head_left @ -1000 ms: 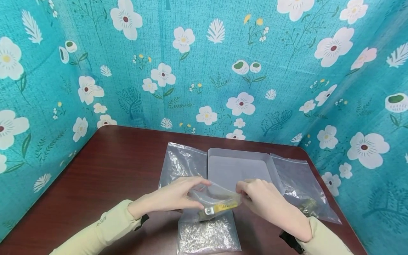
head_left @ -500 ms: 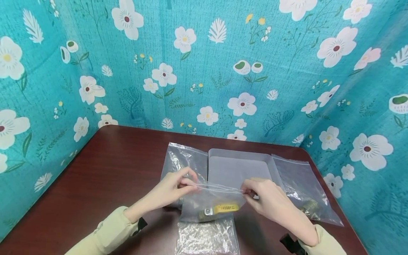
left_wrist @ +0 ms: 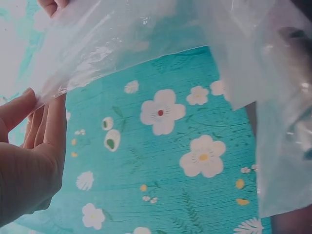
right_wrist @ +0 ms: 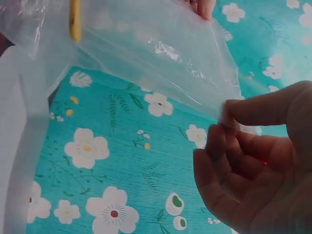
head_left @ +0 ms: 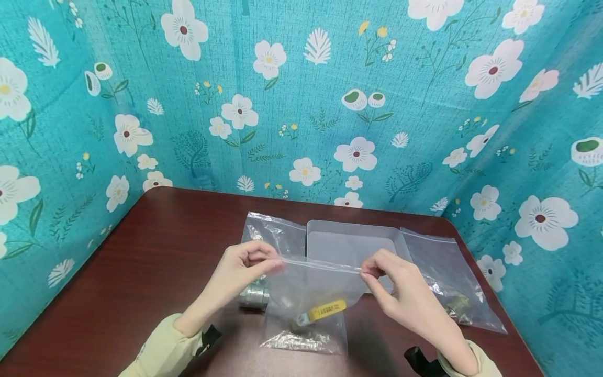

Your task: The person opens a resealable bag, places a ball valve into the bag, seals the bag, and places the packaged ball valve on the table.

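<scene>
A clear zip bag (head_left: 320, 283) hangs upright between both hands, its top edge stretched nearly straight. Inside, low down, lies a metal valve with a yellow lever handle (head_left: 327, 310); the bag blurs its body. My left hand (head_left: 245, 272) pinches the bag's upper left corner between thumb and fingers. At the upper right corner, my right hand (head_left: 400, 288) pinches the edge the same way. In the right wrist view the thumb and forefinger of the right hand (right_wrist: 258, 151) meet on the film. The left wrist view shows the left hand (left_wrist: 34, 151) gripping the other corner.
A grey tray (head_left: 348, 241) stands behind the held bag. Flat zip bags lie either side of it: a left bag (head_left: 278, 228) and a right bag (head_left: 438, 256) with a brass-coloured piece (head_left: 458, 306). A metal fitting (head_left: 254, 296) sits by the left wrist. Crinkled clear plastic (head_left: 301, 341) lies in front.
The bag's mouth, gaping a second ago, is now drawn together and taut. Both hands have shifted to its top corners, and the bag has risen with the yellow handle tilting upward at its right end.
</scene>
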`<state>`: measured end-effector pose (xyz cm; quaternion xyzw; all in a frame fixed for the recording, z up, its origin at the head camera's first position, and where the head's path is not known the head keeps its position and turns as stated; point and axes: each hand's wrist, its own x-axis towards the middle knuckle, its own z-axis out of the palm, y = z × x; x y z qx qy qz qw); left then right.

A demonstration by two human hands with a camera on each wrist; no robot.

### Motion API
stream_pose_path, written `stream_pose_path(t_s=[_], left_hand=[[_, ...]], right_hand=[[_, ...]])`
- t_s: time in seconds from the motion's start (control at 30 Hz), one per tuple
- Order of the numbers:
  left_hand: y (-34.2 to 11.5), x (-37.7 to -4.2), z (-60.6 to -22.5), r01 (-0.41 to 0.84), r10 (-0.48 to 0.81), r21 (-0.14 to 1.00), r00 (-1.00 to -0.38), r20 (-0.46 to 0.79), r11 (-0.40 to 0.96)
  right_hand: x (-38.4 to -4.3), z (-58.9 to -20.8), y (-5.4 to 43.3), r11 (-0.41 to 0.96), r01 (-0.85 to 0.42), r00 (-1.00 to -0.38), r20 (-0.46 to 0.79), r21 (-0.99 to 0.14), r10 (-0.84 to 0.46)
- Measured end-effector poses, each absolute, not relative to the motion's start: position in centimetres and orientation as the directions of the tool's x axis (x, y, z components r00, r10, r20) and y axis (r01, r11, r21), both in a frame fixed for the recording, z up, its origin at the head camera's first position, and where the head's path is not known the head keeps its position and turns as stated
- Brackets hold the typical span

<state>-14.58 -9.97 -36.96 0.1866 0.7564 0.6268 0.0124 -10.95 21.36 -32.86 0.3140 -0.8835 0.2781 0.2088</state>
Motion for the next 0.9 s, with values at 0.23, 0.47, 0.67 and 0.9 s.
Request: stream_pose_path(t_s=[0.23, 0.47, 0.67, 0.9], left_hand=[[-10.0, -13.7, -35.4, 0.281, 0.242, 0.953, -0.938, 0.248, 0.112], [-10.0, -13.2, -34.5, 0.314, 0.198, 0.943, -0.937, 0.29, 0.107], [-9.8, -13.0, -34.1, 0.329, 0.188, 0.94, -0.932, 0.309, 0.088], [-9.5, -13.2, -34.3, 0.375, 0.192, 0.926, -0.913, 0.361, 0.045]], right_hand=[[-10.5, -32.2, 20.9, 0.663, -0.622, -0.737, 0.597, -0.416, -0.317], [-10.3, -31.7, 21.2, 0.674, -0.606, -0.731, 0.629, -0.423, -0.263], [-10.4, -31.7, 21.4, 0.681, -0.571, -0.735, 0.655, -0.458, -0.177], [-10.9, -32.1, 21.4, 0.533, -0.602, -0.774, 0.597, -0.594, -0.21]])
